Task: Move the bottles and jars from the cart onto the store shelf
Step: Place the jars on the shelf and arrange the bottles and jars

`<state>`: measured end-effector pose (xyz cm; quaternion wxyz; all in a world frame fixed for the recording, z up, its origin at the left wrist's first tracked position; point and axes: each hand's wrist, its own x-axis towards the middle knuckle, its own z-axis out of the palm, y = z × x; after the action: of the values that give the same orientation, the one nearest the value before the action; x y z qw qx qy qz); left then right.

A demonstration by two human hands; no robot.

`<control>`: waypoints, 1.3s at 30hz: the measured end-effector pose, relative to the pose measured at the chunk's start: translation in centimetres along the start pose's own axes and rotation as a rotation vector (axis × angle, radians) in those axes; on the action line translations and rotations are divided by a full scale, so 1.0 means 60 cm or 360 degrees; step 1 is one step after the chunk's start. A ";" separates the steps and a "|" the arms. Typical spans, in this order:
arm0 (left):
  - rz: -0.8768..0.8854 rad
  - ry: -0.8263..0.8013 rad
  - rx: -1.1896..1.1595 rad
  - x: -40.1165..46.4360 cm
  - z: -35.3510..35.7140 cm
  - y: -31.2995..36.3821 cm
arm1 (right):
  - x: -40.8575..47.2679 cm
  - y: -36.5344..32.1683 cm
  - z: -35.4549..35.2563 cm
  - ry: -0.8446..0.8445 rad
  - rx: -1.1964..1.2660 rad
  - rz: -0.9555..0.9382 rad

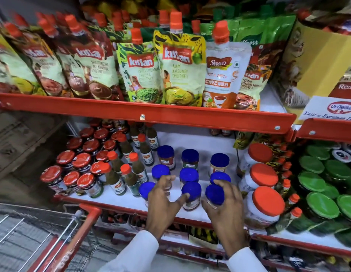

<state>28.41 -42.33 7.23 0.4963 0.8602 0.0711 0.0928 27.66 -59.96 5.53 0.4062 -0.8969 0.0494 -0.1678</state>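
Observation:
Several small jars with blue lids (190, 156) stand in rows on the white middle shelf (119, 196). My right hand (227, 213) is closed around the front right blue-lidded jar (214, 194), which stands at the shelf's front edge. My left hand (164, 201) is spread open among the jars. Its fingertips rest against a second-row jar (160, 170) and its thumb touches the front middle jar (191, 190). Another jar (146, 189) stands just left of that hand. The wire cart (23, 236) with its red handle (86, 220) is at the lower left; its contents are not visible.
Red-lidded jars (80, 160) and orange-capped green sauce bottles (129, 173) fill the shelf's left part. Big white tubs with orange lids (268, 201) stand right of the blue jars, green-lidded jars (322, 204) beyond. Chutney pouches (178, 67) hang over the red shelf rail (143, 112) above.

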 end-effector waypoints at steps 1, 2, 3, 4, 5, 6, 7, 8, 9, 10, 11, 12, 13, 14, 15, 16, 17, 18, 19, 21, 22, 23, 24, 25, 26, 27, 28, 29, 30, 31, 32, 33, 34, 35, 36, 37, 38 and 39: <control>0.0034 0.0048 -0.0011 -0.001 -0.022 0.001 | 0.000 -0.020 0.003 -0.0011 0.0006 -0.0049; 0.0046 0.0104 -0.0034 -0.002 -0.046 -0.001 | 0.001 -0.039 0.009 -0.0028 0.0037 -0.0088; 0.0046 0.0161 -0.0061 -0.001 -0.069 -0.004 | 0.002 -0.058 0.015 -0.0044 0.0091 -0.0111; 0.0052 0.0227 -0.0074 0.001 -0.096 -0.009 | 0.004 -0.078 0.025 -0.0066 0.0155 -0.0124; 0.0076 0.0294 -0.0061 0.003 -0.121 -0.018 | 0.005 -0.097 0.037 -0.0094 0.0217 -0.0139; 0.0101 0.0368 -0.0036 0.007 -0.146 -0.032 | 0.007 -0.116 0.051 -0.0126 0.0262 -0.0159; 0.0103 0.0443 -0.0009 0.011 -0.170 -0.048 | 0.008 -0.134 0.067 -0.0154 0.0292 -0.0182; 0.0085 0.0506 -0.0004 0.016 -0.189 -0.064 | 0.010 -0.148 0.083 -0.0180 0.0310 -0.0201; 0.0063 0.0568 -0.0001 0.021 -0.211 -0.080 | 0.010 -0.163 0.102 -0.0210 0.0325 -0.0221; 0.0048 0.0626 -0.0006 0.027 -0.230 -0.096 | 0.011 -0.180 0.121 -0.0249 0.0345 -0.0229; 0.0024 0.0673 0.0002 0.032 -0.248 -0.110 | 0.011 -0.198 0.140 -0.0296 0.0369 -0.0233; -0.0002 0.0712 -0.0012 0.038 -0.264 -0.121 | 0.012 -0.215 0.160 -0.0346 0.0381 -0.0232; -0.0032 0.0746 -0.0042 0.045 -0.275 -0.131 | 0.015 -0.229 0.177 -0.0384 0.0379 -0.0238; -0.0055 0.0773 -0.0082 0.053 -0.287 -0.139 | 0.017 -0.245 0.194 -0.0414 0.0374 -0.0245; -0.0075 0.0779 -0.0106 0.061 -0.296 -0.146 | 0.019 -0.261 0.211 -0.0437 0.0382 -0.0236; -0.0093 0.0756 -0.0115 0.070 -0.303 -0.153 | 0.022 -0.275 0.224 -0.0449 0.0388 -0.0223; -0.0107 0.0710 -0.0115 0.079 -0.308 -0.154 | 0.024 -0.287 0.237 -0.0454 0.0378 -0.0217; -0.0120 0.0652 -0.0113 0.088 -0.310 -0.155 | 0.025 -0.296 0.246 -0.0458 0.0353 -0.0211; -0.0132 0.0595 -0.0102 0.097 -0.312 -0.157 | 0.025 -0.305 0.255 -0.0460 0.0329 -0.0199; -0.0145 0.0487 -0.0077 0.114 -0.313 -0.164 | 0.026 -0.314 0.272 -0.0441 0.0270 -0.0157; -0.0140 0.0441 -0.0070 0.122 -0.312 -0.169 | 0.026 -0.316 0.280 -0.0418 0.0244 -0.0127; -0.0141 0.0400 -0.0060 0.128 -0.310 -0.174 | 0.026 -0.315 0.287 -0.0389 0.0233 -0.0091; -0.0133 0.0366 -0.0058 0.134 -0.309 -0.176 | 0.026 -0.312 0.297 -0.0363 0.0226 -0.0051; -0.0136 0.0344 -0.0053 0.138 -0.308 -0.178 | 0.025 -0.309 0.304 -0.0349 0.0222 -0.0020; -0.0135 0.0322 -0.0046 0.141 -0.307 -0.180 | 0.023 -0.308 0.308 -0.0338 0.0223 0.0000; -0.0131 0.0305 -0.0032 0.145 -0.308 -0.180 | 0.021 -0.306 0.313 -0.0319 0.0231 0.0013; -0.0123 0.0288 -0.0014 0.147 -0.308 -0.181 | 0.020 -0.306 0.314 -0.0300 0.0247 0.0024; -0.0121 0.0268 -0.0009 0.149 -0.310 -0.182 | 0.019 -0.304 0.315 -0.0280 0.0273 0.0036; -0.0123 0.0247 -0.0016 0.152 -0.312 -0.182 | 0.017 -0.303 0.314 -0.0279 0.0296 0.0055; -0.0129 0.0228 -0.0020 0.154 -0.315 -0.181 | 0.017 -0.302 0.314 -0.0292 0.0316 0.0079; -0.0125 0.0212 -0.0021 0.156 -0.316 -0.181 | 0.016 -0.301 0.312 -0.0307 0.0327 0.0098; -0.0117 0.0194 -0.0013 0.158 -0.318 -0.181 | 0.016 -0.298 0.312 -0.0308 0.0346 0.0103; -0.0102 0.0169 0.0000 0.161 -0.319 -0.182 | 0.016 -0.296 0.313 -0.0307 0.0364 0.0108; -0.0082 0.0138 0.0023 0.163 -0.320 -0.182 | 0.015 -0.294 0.313 -0.0316 0.0391 0.0114; -0.0053 0.0107 0.0046 0.164 -0.321 -0.181 | 0.013 -0.293 0.313 -0.0329 0.0406 0.0127; -0.0029 0.0078 0.0071 0.166 -0.322 -0.180 | 0.012 -0.292 0.314 -0.0336 0.0427 0.0142; -0.0008 0.0050 0.0080 0.167 -0.323 -0.179 | 0.010 -0.292 0.312 -0.0342 0.0437 0.0152; 0.0003 0.0026 0.0075 0.167 -0.324 -0.178 | 0.009 -0.290 0.313 -0.0342 0.0452 0.0155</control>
<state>33.37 -18.54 8.37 0.4751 0.8710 0.0766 0.0985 33.76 -35.13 7.10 0.5393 -0.8399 0.0249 -0.0565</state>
